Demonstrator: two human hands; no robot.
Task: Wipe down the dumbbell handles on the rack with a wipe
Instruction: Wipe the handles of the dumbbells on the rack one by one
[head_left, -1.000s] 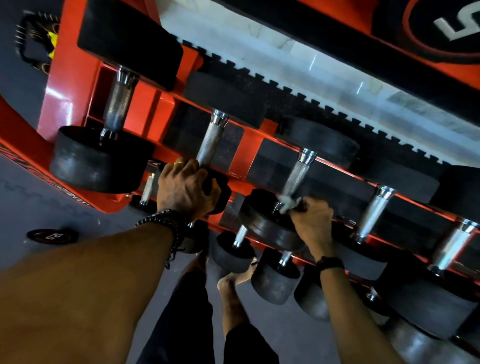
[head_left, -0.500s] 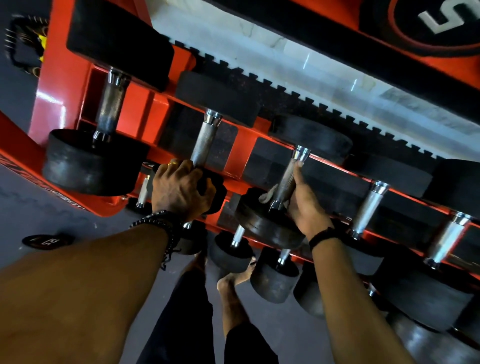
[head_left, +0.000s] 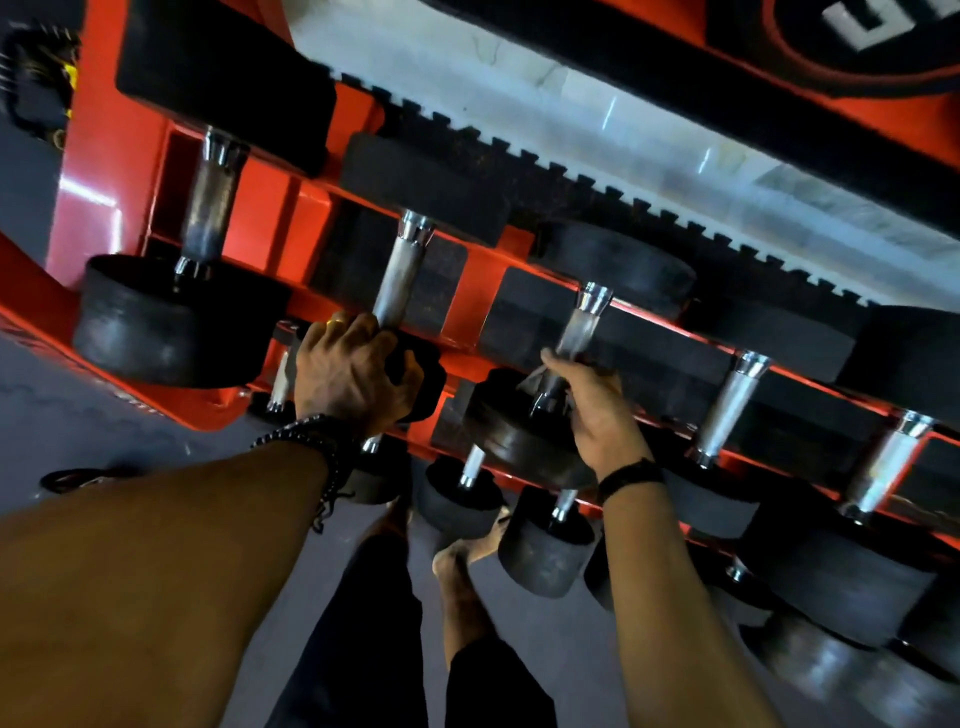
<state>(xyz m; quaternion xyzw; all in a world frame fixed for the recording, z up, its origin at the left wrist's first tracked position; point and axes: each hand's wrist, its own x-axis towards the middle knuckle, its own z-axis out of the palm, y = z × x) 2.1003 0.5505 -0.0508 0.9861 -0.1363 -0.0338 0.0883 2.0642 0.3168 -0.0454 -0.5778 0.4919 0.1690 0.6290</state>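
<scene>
Looking down, we note the right hand (head_left: 589, 410) with fingers clamped on a wipe (head_left: 535, 379) around the 3rd handle (head_left: 576, 332) on the rack (head_left: 467, 291). Left hand (head_left: 348, 374) grips the 2nd dumbbell's head (head_left: 421, 379).

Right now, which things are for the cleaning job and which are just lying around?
For the job:
- wipe, held by the right hand
- dumbbell handle being wiped
- left hand, on the next dumbbell's end
- red rack

Just lying about:
- small black plate on the floor
- black and yellow object, top left
</scene>
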